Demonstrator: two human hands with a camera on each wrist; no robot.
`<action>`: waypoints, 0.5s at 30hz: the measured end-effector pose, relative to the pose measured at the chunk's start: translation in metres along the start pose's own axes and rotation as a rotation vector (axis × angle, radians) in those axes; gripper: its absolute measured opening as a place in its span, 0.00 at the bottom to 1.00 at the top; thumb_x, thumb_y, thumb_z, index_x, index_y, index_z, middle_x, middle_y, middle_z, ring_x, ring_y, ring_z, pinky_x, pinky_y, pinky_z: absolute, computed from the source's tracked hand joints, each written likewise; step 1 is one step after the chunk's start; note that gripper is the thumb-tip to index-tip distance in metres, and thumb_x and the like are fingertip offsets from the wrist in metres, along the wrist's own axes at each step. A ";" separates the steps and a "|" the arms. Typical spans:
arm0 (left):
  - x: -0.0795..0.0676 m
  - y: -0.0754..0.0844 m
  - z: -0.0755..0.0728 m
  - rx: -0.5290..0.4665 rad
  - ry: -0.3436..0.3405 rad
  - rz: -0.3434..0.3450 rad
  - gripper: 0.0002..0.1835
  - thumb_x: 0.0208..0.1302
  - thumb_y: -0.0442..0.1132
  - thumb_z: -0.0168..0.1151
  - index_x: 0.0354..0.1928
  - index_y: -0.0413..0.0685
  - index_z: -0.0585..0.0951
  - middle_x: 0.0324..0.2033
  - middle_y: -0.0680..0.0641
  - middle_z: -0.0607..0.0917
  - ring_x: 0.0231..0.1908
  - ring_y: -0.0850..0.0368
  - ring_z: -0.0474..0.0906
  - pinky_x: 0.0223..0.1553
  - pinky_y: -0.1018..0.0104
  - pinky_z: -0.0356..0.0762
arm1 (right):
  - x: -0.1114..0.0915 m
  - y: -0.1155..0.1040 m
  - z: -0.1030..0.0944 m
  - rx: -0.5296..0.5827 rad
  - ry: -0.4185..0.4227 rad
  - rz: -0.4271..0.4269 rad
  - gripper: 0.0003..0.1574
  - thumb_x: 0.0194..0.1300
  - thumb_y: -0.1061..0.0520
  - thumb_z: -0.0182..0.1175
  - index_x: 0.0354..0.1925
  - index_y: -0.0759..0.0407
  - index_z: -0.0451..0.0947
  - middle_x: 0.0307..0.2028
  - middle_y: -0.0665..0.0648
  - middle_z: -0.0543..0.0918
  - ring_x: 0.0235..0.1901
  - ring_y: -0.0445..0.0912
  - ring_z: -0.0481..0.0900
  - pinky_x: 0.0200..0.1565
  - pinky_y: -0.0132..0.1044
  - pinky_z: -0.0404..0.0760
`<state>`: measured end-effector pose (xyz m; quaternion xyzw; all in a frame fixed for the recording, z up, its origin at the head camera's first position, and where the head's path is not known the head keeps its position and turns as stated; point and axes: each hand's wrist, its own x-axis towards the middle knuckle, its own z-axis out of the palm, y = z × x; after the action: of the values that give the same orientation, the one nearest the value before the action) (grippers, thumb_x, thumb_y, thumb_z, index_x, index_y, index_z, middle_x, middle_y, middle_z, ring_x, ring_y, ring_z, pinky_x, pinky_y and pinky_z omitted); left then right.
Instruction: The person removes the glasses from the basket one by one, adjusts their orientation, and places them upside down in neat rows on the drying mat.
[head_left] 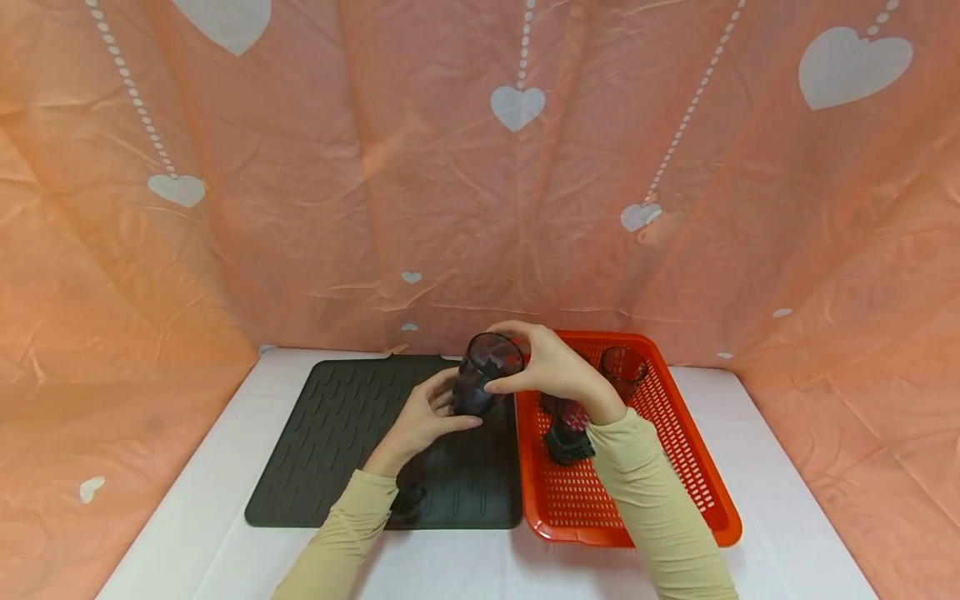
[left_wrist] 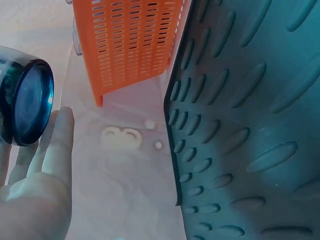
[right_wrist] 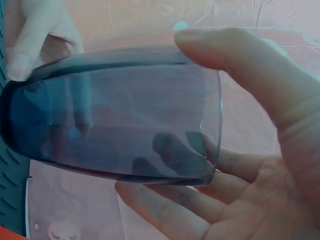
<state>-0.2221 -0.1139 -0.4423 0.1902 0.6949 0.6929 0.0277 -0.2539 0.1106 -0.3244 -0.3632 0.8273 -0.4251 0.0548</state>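
Observation:
A dark tinted drinking glass (head_left: 476,385) is held tilted above the black mat's right edge, its mouth toward my right hand. My right hand (head_left: 558,371) grips it by the rim, thumb on the near side and fingers on the far side; the right wrist view shows this tinted glass (right_wrist: 125,117) lying across the hand. My left hand (head_left: 423,421) holds the lower end, with the thumb near the base and the fingers on the opposite side. In the left wrist view the glass's blue base (left_wrist: 34,105) is beside the long fingers of the left hand (left_wrist: 42,195).
A black ridged drying mat (head_left: 330,450) lies on the white table (head_left: 225,500). To its right stands an orange perforated basket (head_left: 570,529) with another tinted glass (head_left: 624,367) and a small black slotted holder (head_left: 566,446). Behind hangs a pink-orange curtain (head_left: 450,208).

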 end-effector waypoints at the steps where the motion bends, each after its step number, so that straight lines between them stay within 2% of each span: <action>1: 0.000 0.000 0.000 0.008 0.005 0.001 0.39 0.48 0.29 0.75 0.64 0.50 0.71 0.57 0.43 0.75 0.56 0.47 0.74 0.53 0.56 0.75 | 0.000 0.002 0.000 0.005 0.001 0.001 0.46 0.47 0.49 0.77 0.62 0.57 0.70 0.55 0.55 0.77 0.56 0.49 0.74 0.56 0.49 0.73; 5: -0.001 0.001 0.001 0.034 0.034 -0.012 0.37 0.50 0.32 0.75 0.63 0.52 0.72 0.58 0.45 0.75 0.56 0.49 0.74 0.54 0.53 0.74 | 0.000 0.009 0.001 0.093 -0.012 0.015 0.45 0.48 0.52 0.77 0.62 0.55 0.69 0.56 0.54 0.76 0.55 0.50 0.75 0.52 0.47 0.77; 9: -0.001 0.001 0.000 0.060 0.054 -0.033 0.37 0.50 0.33 0.75 0.63 0.54 0.72 0.59 0.47 0.75 0.57 0.50 0.73 0.57 0.51 0.71 | -0.001 0.015 0.001 0.236 -0.040 0.033 0.43 0.50 0.58 0.75 0.63 0.56 0.67 0.56 0.56 0.75 0.53 0.54 0.77 0.45 0.44 0.82; 15: -0.001 0.003 -0.002 0.056 0.037 -0.038 0.37 0.51 0.30 0.73 0.65 0.50 0.71 0.60 0.45 0.74 0.61 0.49 0.69 0.60 0.49 0.66 | -0.004 0.023 0.001 0.383 -0.062 0.065 0.41 0.54 0.63 0.71 0.64 0.60 0.65 0.56 0.61 0.73 0.53 0.57 0.77 0.45 0.46 0.81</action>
<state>-0.2210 -0.1161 -0.4395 0.1650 0.7179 0.6759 0.0228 -0.2635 0.1208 -0.3431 -0.3321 0.7405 -0.5613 0.1622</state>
